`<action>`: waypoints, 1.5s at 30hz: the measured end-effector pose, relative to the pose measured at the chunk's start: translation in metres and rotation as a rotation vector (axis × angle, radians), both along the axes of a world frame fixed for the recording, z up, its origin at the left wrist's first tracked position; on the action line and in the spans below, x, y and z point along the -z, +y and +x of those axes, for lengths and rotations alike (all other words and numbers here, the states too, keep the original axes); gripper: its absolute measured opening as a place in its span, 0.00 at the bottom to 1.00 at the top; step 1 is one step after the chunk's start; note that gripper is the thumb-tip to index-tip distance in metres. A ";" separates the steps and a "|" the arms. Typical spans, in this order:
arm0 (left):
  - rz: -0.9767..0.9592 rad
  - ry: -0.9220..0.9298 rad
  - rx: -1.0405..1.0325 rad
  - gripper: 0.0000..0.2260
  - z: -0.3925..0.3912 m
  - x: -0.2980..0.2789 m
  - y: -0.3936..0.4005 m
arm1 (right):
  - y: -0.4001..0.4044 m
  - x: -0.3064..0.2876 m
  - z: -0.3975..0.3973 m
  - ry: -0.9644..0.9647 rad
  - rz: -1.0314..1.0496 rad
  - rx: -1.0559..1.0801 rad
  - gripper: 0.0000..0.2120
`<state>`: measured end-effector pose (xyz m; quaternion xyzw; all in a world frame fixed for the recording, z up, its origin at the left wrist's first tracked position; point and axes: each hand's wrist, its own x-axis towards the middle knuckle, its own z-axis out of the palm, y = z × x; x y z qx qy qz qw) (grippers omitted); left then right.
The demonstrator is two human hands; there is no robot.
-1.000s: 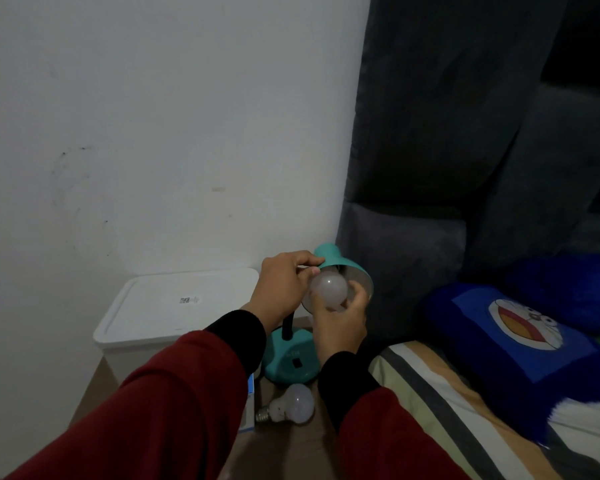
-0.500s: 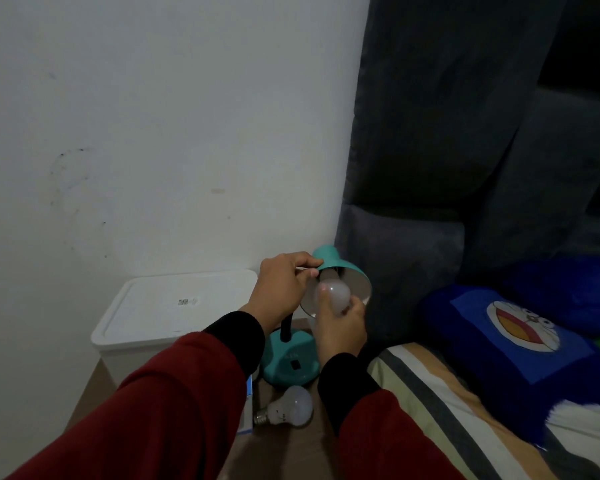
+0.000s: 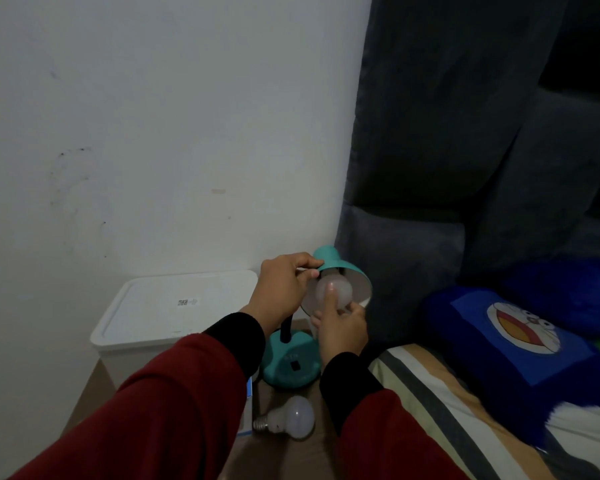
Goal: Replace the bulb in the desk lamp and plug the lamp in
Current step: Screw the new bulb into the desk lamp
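A teal desk lamp (image 3: 291,367) stands on a brown surface by the wall, its shade (image 3: 336,265) tipped toward me. My left hand (image 3: 284,289) pinches the shade's rim from the left. My right hand (image 3: 340,327) comes from below and grips a white bulb (image 3: 340,289) that sits in the mouth of the shade, with my index finger laid across it. The bulb's base is hidden inside the shade. A second white bulb (image 3: 288,422) lies on its side in front of the lamp's base. No cord or plug shows.
A white lidded plastic box (image 3: 174,306) stands left of the lamp against the wall. A small blue-and-white carton (image 3: 246,410) lies under my left sleeve. A grey padded headboard (image 3: 465,168), blue cartoon pillow (image 3: 520,334) and striped bedding (image 3: 447,410) fill the right side.
My right hand has pushed the bulb deeper into the shade and shifted its fingers around it. My left hand has kept its hold on the shade.
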<state>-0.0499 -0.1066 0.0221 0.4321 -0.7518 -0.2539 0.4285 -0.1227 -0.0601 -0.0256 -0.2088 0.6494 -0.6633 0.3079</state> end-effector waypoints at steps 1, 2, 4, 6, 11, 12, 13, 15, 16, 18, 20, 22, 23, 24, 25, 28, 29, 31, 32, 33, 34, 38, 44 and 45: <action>0.001 -0.001 0.002 0.10 0.000 0.000 0.000 | 0.001 0.000 0.000 0.010 0.006 0.005 0.32; 0.002 -0.002 0.004 0.10 0.000 0.000 0.000 | 0.001 -0.001 0.000 0.019 0.003 0.015 0.35; 0.005 -0.001 0.007 0.10 -0.001 0.000 0.000 | 0.000 0.000 -0.002 0.025 -0.013 0.031 0.35; 0.004 0.002 0.008 0.10 -0.001 0.000 0.001 | 0.000 0.000 -0.002 -0.008 -0.015 0.020 0.28; 0.005 0.000 0.011 0.10 -0.001 -0.001 0.000 | 0.001 -0.002 -0.002 0.001 -0.010 0.024 0.35; 0.003 -0.002 0.007 0.10 -0.001 0.000 0.000 | -0.001 0.000 -0.004 0.002 -0.018 0.026 0.33; 0.002 -0.002 0.003 0.10 -0.001 0.000 -0.001 | -0.001 0.000 -0.004 0.001 -0.014 0.025 0.30; 0.002 0.002 0.001 0.10 -0.001 0.001 -0.001 | -0.002 0.000 -0.004 -0.029 -0.017 0.019 0.28; 0.004 0.005 0.005 0.10 -0.001 0.000 -0.001 | -0.002 -0.001 -0.002 -0.033 -0.011 0.015 0.31; 0.014 0.010 0.015 0.10 -0.001 0.000 -0.001 | -0.001 -0.001 -0.004 -0.007 -0.011 0.018 0.35; 0.015 0.007 0.012 0.10 -0.001 0.000 -0.001 | -0.003 0.001 -0.007 -0.013 -0.032 0.019 0.33; 0.013 0.007 0.011 0.10 -0.001 0.000 -0.002 | -0.004 0.000 -0.007 -0.039 -0.022 0.013 0.28; 0.013 0.007 0.012 0.10 -0.001 0.001 -0.002 | -0.004 0.000 -0.006 -0.054 -0.014 0.010 0.28; 0.017 0.007 0.012 0.10 -0.001 0.000 -0.002 | -0.003 -0.002 -0.005 -0.063 -0.011 0.001 0.30; 0.024 0.010 0.013 0.10 -0.001 0.001 -0.002 | -0.002 -0.002 -0.005 -0.056 -0.005 -0.004 0.32; 0.028 0.019 0.015 0.10 -0.002 0.001 -0.002 | -0.004 0.001 -0.009 -0.057 0.000 -0.002 0.34; 0.026 0.019 0.012 0.10 -0.002 0.001 -0.002 | -0.004 0.001 -0.009 -0.057 0.001 0.004 0.31; 0.019 0.018 0.010 0.10 -0.002 0.001 -0.002 | -0.004 0.000 -0.005 -0.054 -0.001 -0.003 0.27; 0.015 0.017 0.011 0.10 -0.001 0.000 -0.002 | -0.004 0.000 -0.003 -0.039 0.005 -0.009 0.28; 0.012 0.015 0.013 0.10 -0.001 0.000 -0.003 | -0.002 -0.001 -0.001 -0.021 0.014 -0.006 0.30; 0.008 0.011 0.015 0.10 -0.001 0.000 -0.003 | -0.002 0.000 -0.001 -0.019 0.011 -0.012 0.33; 0.003 0.009 0.013 0.10 -0.001 0.000 -0.002 | -0.005 0.003 -0.008 -0.027 -0.027 -0.012 0.28; 0.017 0.020 0.013 0.10 -0.001 0.000 -0.002 | -0.005 0.001 -0.007 -0.020 -0.055 0.001 0.33; 0.015 0.020 0.010 0.10 -0.002 0.000 -0.003 | -0.004 0.002 -0.007 -0.004 -0.062 -0.001 0.32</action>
